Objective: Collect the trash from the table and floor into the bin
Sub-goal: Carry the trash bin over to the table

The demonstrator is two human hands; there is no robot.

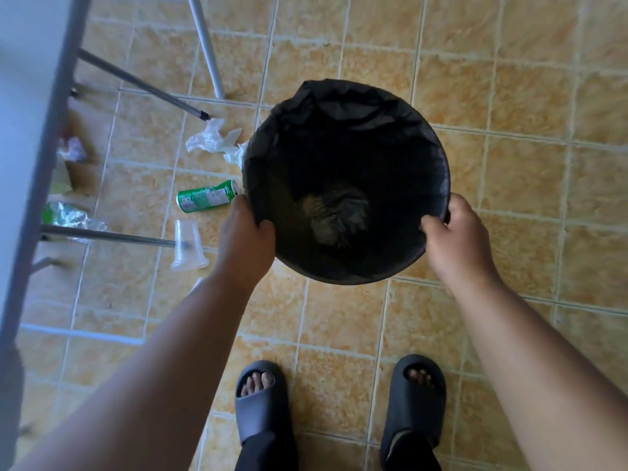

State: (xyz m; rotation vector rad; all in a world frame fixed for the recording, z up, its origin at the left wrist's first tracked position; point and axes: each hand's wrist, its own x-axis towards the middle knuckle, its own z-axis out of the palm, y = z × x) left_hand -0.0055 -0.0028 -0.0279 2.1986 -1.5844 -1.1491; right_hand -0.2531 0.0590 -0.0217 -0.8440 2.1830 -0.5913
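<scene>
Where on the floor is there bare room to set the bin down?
Bare tiles lie right of the bin and between it and the slippers. Left of it is crowded: green can, clear cup, crumpled plastic, table legs.

Your left hand (246, 239) and right hand (457, 243) are bare, as are both forearms (163, 368) to the frame's edge. You wear dark slate-grey moulded slides, left slide (260, 414) and right slide (413, 414), each with one wide strap and an open toe. Black trouser hems (268, 453) cover the heels.
</scene>
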